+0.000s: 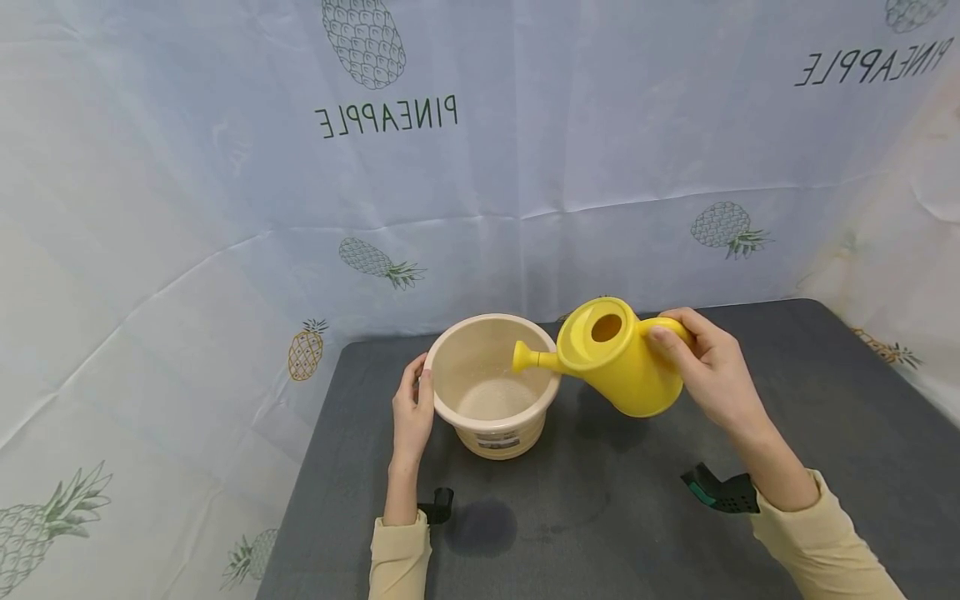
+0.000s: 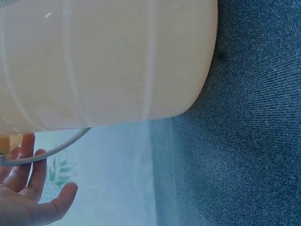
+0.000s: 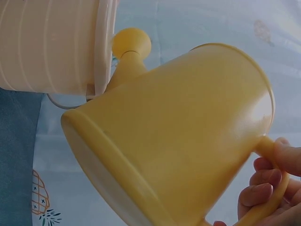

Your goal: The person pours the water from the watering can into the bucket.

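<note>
A cream bucket point(image 1: 491, 400) with a label on its front stands on the dark table. At its left side my left hand point(image 1: 411, 417) touches the outside just under the rim, fingers loosely extended. The left wrist view shows those fingers point(image 2: 34, 179) by the bucket's thin grey handle point(image 2: 61, 147), the thumb held apart. My right hand point(image 1: 708, 367) grips the handle of a yellow watering can point(image 1: 633, 375), raised above the table and tilted toward the bucket. Its spout point(image 1: 534, 358) reaches over the bucket's right rim. No water shows from the spout.
The dark grey table point(image 1: 570, 533) has a round dark patch point(image 1: 483, 527) in front of the bucket. Close behind the table hangs a pale curtain point(image 1: 480, 167) printed with pineapples. Black wrist straps point(image 1: 731, 493) sit at both sleeves.
</note>
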`<state>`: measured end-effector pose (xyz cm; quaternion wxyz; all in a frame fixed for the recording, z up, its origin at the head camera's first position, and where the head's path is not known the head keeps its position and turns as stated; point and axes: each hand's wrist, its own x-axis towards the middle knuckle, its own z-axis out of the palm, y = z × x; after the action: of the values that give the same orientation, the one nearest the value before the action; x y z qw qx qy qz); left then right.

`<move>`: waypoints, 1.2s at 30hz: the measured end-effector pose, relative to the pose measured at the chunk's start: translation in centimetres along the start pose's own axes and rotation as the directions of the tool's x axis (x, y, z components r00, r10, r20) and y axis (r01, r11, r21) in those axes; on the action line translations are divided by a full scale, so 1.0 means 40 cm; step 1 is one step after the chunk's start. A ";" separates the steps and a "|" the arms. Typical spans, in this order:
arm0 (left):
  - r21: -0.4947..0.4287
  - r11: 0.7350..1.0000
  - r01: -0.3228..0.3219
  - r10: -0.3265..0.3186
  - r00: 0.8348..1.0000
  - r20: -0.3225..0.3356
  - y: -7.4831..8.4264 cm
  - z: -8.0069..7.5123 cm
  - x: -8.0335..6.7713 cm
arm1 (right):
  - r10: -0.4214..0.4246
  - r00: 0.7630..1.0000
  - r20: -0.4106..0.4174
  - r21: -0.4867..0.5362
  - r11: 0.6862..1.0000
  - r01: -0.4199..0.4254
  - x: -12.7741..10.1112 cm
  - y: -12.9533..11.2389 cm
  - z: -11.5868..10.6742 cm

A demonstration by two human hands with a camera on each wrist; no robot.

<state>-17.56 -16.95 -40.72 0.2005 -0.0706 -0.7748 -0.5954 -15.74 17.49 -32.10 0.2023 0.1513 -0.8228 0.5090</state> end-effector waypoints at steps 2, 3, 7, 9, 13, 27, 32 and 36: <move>0.000 1.000 -0.004 0.004 1.000 0.001 -0.001 0.001 0.000 | 0.000 1.000 0.000 -0.004 1.000 0.000 -0.001 0.001 0.000; 0.001 1.000 -0.007 0.007 1.000 0.001 -0.002 0.001 -0.001 | 0.001 1.000 0.000 -0.006 1.000 -0.001 -0.001 0.001 0.000; 0.007 1.000 -0.010 0.010 1.000 0.002 -0.002 0.002 -0.001 | -0.002 1.000 -0.002 -0.006 1.000 0.002 -0.001 0.002 0.000; 0.010 1.000 -0.009 0.009 1.000 0.002 -0.003 0.002 0.000 | -0.005 1.000 -0.004 -0.006 1.000 0.005 -0.001 0.002 0.000; 0.013 1.000 -0.006 0.006 1.000 -0.001 -0.002 0.002 0.000 | -0.010 1.000 -0.001 -0.004 1.000 0.010 0.001 0.001 -0.001; 0.019 1.000 0.002 -0.002 1.000 -0.001 -0.001 0.001 0.000 | -0.013 1.000 0.006 -0.004 1.000 0.013 0.003 -0.002 -0.001; 0.014 1.000 0.003 -0.003 1.000 0.001 -0.001 0.002 0.000 | -0.011 1.000 0.009 -0.006 1.000 0.012 0.004 -0.002 -0.001; 0.020 1.000 0.003 -0.003 1.000 0.001 0.000 0.002 0.000 | -0.010 1.000 0.009 -0.010 1.000 0.010 0.004 -0.003 -0.002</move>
<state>-17.58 -16.89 -40.75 0.2001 -0.0678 -0.7810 -0.5878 -15.83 17.49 -31.90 0.2018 0.1568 -0.8255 0.5033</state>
